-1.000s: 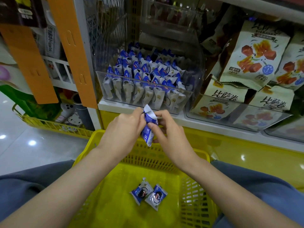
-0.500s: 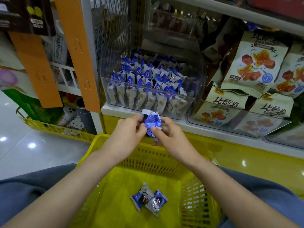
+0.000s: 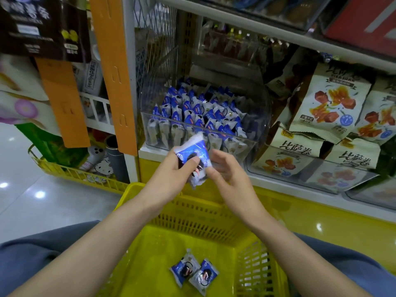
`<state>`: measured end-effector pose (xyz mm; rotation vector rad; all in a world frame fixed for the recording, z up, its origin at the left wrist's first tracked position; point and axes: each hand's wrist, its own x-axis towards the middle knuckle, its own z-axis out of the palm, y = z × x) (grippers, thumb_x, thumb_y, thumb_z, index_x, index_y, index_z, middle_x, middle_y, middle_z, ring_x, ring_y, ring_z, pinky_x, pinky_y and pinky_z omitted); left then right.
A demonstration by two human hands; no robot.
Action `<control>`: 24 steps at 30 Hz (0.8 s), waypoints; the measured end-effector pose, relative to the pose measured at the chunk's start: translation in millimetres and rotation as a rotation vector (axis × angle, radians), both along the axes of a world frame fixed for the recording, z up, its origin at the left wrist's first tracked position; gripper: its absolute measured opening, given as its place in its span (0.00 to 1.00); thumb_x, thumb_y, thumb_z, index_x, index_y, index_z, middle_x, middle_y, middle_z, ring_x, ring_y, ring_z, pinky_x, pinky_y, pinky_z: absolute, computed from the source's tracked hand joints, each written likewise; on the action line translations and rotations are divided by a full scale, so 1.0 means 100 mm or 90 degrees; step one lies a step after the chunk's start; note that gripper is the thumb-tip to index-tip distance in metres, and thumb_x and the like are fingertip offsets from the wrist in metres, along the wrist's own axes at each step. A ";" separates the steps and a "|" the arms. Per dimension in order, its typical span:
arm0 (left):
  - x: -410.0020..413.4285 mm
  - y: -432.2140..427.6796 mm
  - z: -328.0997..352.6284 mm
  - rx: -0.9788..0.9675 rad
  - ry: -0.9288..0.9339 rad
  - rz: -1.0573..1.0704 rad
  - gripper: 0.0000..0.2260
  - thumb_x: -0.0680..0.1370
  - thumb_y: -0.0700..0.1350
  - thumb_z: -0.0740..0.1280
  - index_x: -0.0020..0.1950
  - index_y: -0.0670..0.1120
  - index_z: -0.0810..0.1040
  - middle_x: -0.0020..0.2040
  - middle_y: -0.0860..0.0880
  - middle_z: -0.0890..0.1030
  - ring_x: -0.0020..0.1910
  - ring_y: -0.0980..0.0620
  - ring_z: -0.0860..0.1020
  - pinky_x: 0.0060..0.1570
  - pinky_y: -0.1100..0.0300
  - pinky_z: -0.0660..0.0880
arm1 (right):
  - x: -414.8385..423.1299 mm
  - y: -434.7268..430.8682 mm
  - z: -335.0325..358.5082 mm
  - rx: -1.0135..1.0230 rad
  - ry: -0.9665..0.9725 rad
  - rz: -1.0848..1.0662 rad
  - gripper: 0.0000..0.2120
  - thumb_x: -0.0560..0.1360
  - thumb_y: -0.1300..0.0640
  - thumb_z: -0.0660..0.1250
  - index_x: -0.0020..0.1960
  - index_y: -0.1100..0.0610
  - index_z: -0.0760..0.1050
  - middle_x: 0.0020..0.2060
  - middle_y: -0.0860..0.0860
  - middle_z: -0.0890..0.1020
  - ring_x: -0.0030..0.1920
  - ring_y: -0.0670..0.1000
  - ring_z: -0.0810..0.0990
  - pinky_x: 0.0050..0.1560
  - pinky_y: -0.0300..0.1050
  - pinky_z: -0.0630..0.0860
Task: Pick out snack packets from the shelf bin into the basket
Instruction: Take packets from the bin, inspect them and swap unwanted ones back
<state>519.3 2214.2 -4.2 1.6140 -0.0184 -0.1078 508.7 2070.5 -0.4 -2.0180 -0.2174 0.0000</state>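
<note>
A clear plastic shelf bin (image 3: 260, 116) holds several small blue-and-white snack packets (image 3: 199, 116). Just in front of it, above the far rim of the yellow basket (image 3: 192, 215), my left hand (image 3: 171, 174) grips one blue-and-white packet (image 3: 194, 156) with its printed face turned towards me. My right hand (image 3: 228, 168) sits right beside that packet with fingers spread, touching it lightly at most. Two more packets (image 3: 194, 273) lie side by side on the basket floor.
To the right of the bin, larger cream snack bags (image 3: 330, 101) fill another clear tray (image 3: 310, 179). An orange upright (image 3: 113, 71) borders the shelf on the left, with a low yellow wire rack (image 3: 79, 174) beyond it. My knees flank the basket.
The packet has gone from being pinched by both hands to sitting in my left hand, turned face-on. My right hand has loosened and its fingers have opened.
</note>
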 end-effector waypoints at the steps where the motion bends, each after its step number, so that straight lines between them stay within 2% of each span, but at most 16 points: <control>1: 0.00 0.01 0.05 0.008 -0.038 -0.011 0.06 0.79 0.44 0.62 0.54 0.46 0.74 0.43 0.59 0.82 0.41 0.65 0.79 0.41 0.70 0.73 | 0.01 -0.01 0.04 0.064 0.041 0.023 0.12 0.76 0.57 0.63 0.59 0.50 0.72 0.54 0.45 0.79 0.49 0.36 0.77 0.52 0.35 0.75; 3: 0.03 0.06 0.16 0.061 -0.120 -0.023 0.06 0.78 0.43 0.63 0.53 0.53 0.74 0.44 0.61 0.80 0.41 0.69 0.78 0.42 0.73 0.73 | 0.02 0.01 0.14 0.108 0.054 0.059 0.09 0.76 0.60 0.64 0.52 0.48 0.75 0.45 0.44 0.82 0.43 0.38 0.79 0.42 0.36 0.78; 5: 0.10 0.15 0.29 0.143 -0.185 -0.008 0.04 0.78 0.46 0.62 0.50 0.51 0.75 0.45 0.55 0.81 0.43 0.62 0.79 0.44 0.67 0.75 | 0.05 0.02 0.26 0.138 0.036 0.069 0.07 0.74 0.60 0.65 0.50 0.50 0.77 0.40 0.44 0.83 0.40 0.39 0.80 0.38 0.34 0.77; 7: 0.22 0.28 0.43 0.228 -0.256 0.037 0.05 0.79 0.48 0.60 0.49 0.50 0.74 0.43 0.54 0.79 0.40 0.62 0.75 0.41 0.72 0.71 | 0.15 0.03 0.42 0.162 -0.005 0.050 0.07 0.74 0.58 0.65 0.51 0.55 0.78 0.41 0.47 0.84 0.40 0.41 0.81 0.36 0.32 0.76; 8: 0.29 0.36 0.49 0.272 -0.296 0.058 0.07 0.80 0.49 0.58 0.51 0.50 0.74 0.45 0.55 0.77 0.42 0.62 0.73 0.41 0.74 0.68 | 0.25 0.03 0.51 0.161 -0.029 0.027 0.07 0.74 0.56 0.66 0.51 0.55 0.78 0.42 0.49 0.84 0.40 0.42 0.82 0.36 0.32 0.76; 9: 0.37 0.44 0.54 0.329 -0.337 0.069 0.10 0.80 0.50 0.57 0.56 0.49 0.74 0.49 0.55 0.75 0.46 0.61 0.72 0.45 0.72 0.67 | 0.38 0.05 0.59 0.153 -0.053 -0.008 0.09 0.74 0.55 0.66 0.52 0.55 0.78 0.43 0.50 0.84 0.41 0.43 0.82 0.36 0.32 0.76; 11: 0.51 0.57 0.58 0.484 -0.397 0.058 0.14 0.80 0.51 0.55 0.61 0.47 0.72 0.52 0.53 0.73 0.53 0.54 0.71 0.50 0.63 0.66 | 0.75 0.11 0.73 0.126 -0.099 -0.102 0.13 0.74 0.54 0.67 0.56 0.57 0.75 0.46 0.51 0.83 0.41 0.45 0.82 0.36 0.32 0.76; 13: 0.62 0.65 0.53 0.612 -0.417 0.026 0.15 0.80 0.52 0.54 0.60 0.46 0.72 0.53 0.50 0.74 0.53 0.49 0.72 0.50 0.58 0.65 | 1.19 0.21 0.82 0.065 -0.139 -0.187 0.15 0.75 0.54 0.67 0.58 0.59 0.74 0.46 0.53 0.81 0.40 0.46 0.80 0.35 0.35 0.76; 15: 0.67 0.67 0.43 0.695 -0.439 -0.004 0.15 0.81 0.52 0.53 0.56 0.46 0.74 0.51 0.49 0.77 0.51 0.48 0.74 0.50 0.57 0.65 | 1.62 0.29 0.83 -0.069 -0.182 -0.229 0.13 0.76 0.51 0.65 0.54 0.60 0.75 0.41 0.51 0.79 0.37 0.46 0.78 0.36 0.33 0.72; 17: 0.70 0.69 0.35 0.751 -0.483 -0.020 0.15 0.81 0.52 0.51 0.53 0.48 0.74 0.49 0.50 0.78 0.50 0.49 0.74 0.49 0.58 0.63 | 1.98 0.33 0.77 -0.196 -0.191 -0.229 0.12 0.78 0.51 0.61 0.51 0.60 0.75 0.37 0.50 0.76 0.32 0.44 0.72 0.29 0.28 0.65; 18: 0.71 0.70 0.32 0.760 -0.495 -0.024 0.15 0.81 0.52 0.50 0.52 0.48 0.74 0.48 0.51 0.78 0.49 0.49 0.74 0.49 0.58 0.63 | 2.14 0.34 0.72 -0.243 -0.181 -0.222 0.13 0.79 0.52 0.59 0.53 0.60 0.74 0.39 0.52 0.76 0.32 0.45 0.70 0.27 0.30 0.63; 21: 0.75 0.74 0.30 0.755 -0.508 -0.032 0.17 0.79 0.51 0.49 0.48 0.47 0.76 0.44 0.50 0.79 0.45 0.48 0.76 0.47 0.56 0.67 | 2.49 0.36 0.62 -0.314 -0.139 -0.216 0.15 0.79 0.52 0.58 0.60 0.61 0.70 0.51 0.57 0.76 0.39 0.50 0.73 0.30 0.33 0.67; 22: 0.76 0.74 0.28 0.752 -0.524 -0.026 0.16 0.79 0.50 0.51 0.46 0.47 0.76 0.41 0.49 0.79 0.42 0.48 0.77 0.45 0.56 0.69 | 2.58 0.37 0.59 -0.347 -0.119 -0.215 0.15 0.79 0.52 0.59 0.61 0.61 0.70 0.54 0.58 0.76 0.43 0.53 0.75 0.35 0.35 0.70; 24: 0.79 0.74 0.25 0.748 -0.564 0.004 0.15 0.78 0.49 0.53 0.43 0.46 0.78 0.37 0.50 0.80 0.38 0.48 0.77 0.41 0.57 0.71 | 2.72 0.37 0.54 -0.420 -0.087 -0.200 0.15 0.78 0.54 0.60 0.61 0.61 0.70 0.56 0.61 0.76 0.51 0.58 0.76 0.49 0.46 0.75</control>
